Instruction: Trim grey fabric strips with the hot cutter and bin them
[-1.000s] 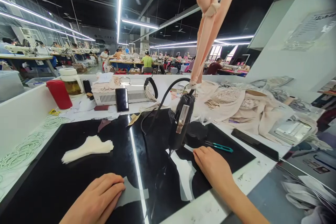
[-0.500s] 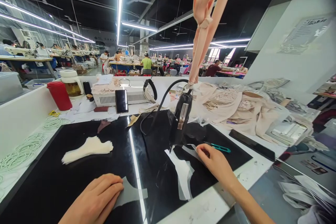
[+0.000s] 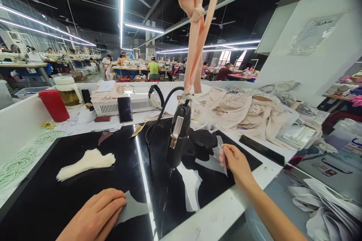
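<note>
My left hand lies flat on a thin translucent cut piece at the near edge of the glossy black work surface. My right hand is lifted a little and pinches another translucent piece between thumb and fingers. A black hand-held tool hangs from a pink fabric strap just left of my right hand, its tip above a pale cut piece. A stack of white cut pieces lies to the left.
Piled beige fabric, a dark ruler, a white machine box with a phone, a red container and a jug sit behind. Green cord lies at left. Other people work far off.
My right hand rose from the surface and took up a translucent piece, covering the teal scissors. The view shifted right, so things sit further left. My left hand stayed put.
</note>
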The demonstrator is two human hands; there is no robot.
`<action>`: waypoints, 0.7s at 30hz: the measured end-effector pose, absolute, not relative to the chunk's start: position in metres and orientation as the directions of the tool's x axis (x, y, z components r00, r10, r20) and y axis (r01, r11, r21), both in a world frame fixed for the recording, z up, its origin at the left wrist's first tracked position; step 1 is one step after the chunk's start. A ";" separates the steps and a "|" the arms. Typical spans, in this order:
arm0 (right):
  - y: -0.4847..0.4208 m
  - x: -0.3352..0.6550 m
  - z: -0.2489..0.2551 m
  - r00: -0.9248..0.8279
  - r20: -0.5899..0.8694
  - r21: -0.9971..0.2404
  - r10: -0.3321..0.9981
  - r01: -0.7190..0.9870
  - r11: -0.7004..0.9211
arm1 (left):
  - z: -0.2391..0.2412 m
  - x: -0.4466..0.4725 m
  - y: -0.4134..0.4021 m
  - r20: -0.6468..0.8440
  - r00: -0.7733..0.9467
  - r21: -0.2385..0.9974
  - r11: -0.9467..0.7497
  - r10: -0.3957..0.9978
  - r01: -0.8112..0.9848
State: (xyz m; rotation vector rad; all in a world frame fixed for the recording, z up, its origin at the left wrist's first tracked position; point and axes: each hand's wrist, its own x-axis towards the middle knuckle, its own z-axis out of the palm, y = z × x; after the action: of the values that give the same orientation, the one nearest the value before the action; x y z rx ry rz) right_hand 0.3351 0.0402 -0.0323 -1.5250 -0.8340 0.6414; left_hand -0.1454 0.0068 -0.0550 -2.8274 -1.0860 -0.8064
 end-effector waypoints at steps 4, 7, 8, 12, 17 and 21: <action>0.041 0.328 -0.033 0.573 0.048 -0.995 0.818 0.102 -0.013 | -0.052 -0.146 0.008 0.472 0.635 0.157 -0.767 0.612 0.622; 0.040 0.325 -0.033 0.567 0.045 -0.994 0.823 0.109 -0.021 | -0.039 -0.138 0.005 0.477 0.667 0.081 -0.785 0.572 0.614; 0.039 0.324 -0.033 0.564 0.045 -0.993 0.825 0.117 -0.026 | -0.032 -0.132 0.003 0.491 0.675 0.045 -0.789 0.551 0.612; 0.036 0.324 -0.034 0.546 0.060 -0.987 0.835 0.158 -0.032 | -0.004 -0.090 -0.009 0.518 0.747 -0.067 -0.851 0.417 0.522; 0.035 0.325 -0.037 0.527 0.081 -0.980 0.846 0.196 -0.029 | 0.003 -0.008 -0.014 0.425 0.847 -0.033 -0.930 0.319 0.367; 0.034 0.326 -0.040 0.516 0.084 -0.978 0.853 0.207 -0.029 | -0.004 0.058 -0.002 0.462 0.810 0.038 -0.920 0.361 0.389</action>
State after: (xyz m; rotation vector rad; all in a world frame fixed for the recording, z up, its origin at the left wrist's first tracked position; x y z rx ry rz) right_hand 0.3265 0.0340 -0.0403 -1.5471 -0.9441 0.6658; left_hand 0.0577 -0.0024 -0.0045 -2.9324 -0.6088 -0.7310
